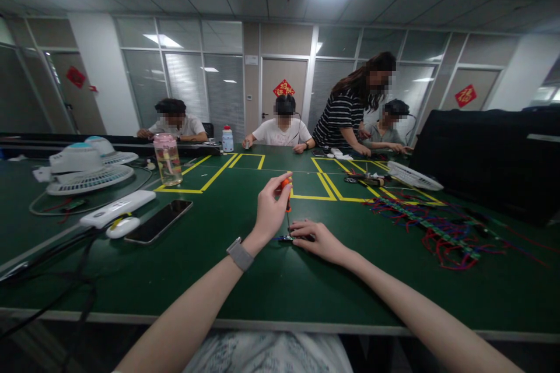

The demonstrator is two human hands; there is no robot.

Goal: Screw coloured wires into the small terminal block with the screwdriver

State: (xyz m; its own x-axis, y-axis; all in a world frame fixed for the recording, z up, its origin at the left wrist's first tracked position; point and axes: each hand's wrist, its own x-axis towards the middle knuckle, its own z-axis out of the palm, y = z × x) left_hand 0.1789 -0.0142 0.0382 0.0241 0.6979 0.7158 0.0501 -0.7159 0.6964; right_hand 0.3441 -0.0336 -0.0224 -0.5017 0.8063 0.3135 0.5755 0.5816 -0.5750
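Note:
My left hand (270,210) is closed around the orange handle of a small screwdriver (286,193), held upright with its tip pointing down. A grey watch sits on that wrist. The tip meets a small dark part (286,239) lying on the green table (262,285). My right hand (317,239) lies low on the table, fingers pressed on that small part and holding it in place.
A black phone (158,221), a white power strip (117,208) and two white fans (87,169) are at left, with a pink bottle (167,158) behind. Red and blue wire bundles (437,230) lie at right. Several people sit or stand at the far side. Yellow tape marks boxes mid-table.

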